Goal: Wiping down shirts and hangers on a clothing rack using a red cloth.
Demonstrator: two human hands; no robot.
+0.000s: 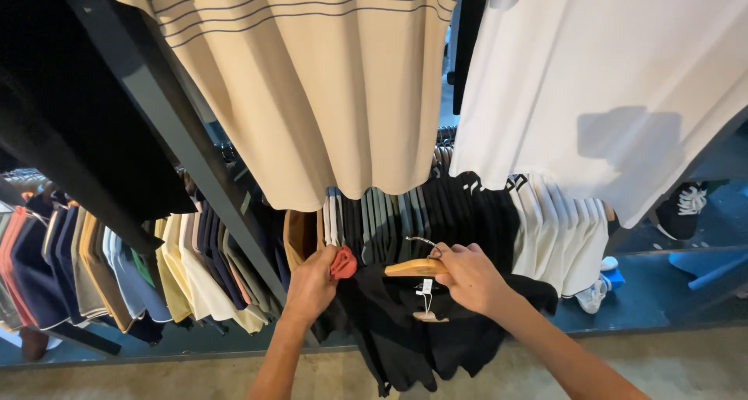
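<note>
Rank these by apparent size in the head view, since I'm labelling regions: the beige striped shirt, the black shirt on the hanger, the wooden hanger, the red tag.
1. beige striped shirt, though it hangs nearer the camera
2. black shirt
3. wooden hanger
4. red tag

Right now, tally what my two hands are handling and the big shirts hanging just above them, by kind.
Wooden hanger with metal hook, in the right hand grip: 1
Black garment on that hanger: 1
Small red tag-like piece, pinched by the left hand: 1
Beige striped shirt overhead: 1
Plain white shirt overhead: 1
Total: 5
</note>
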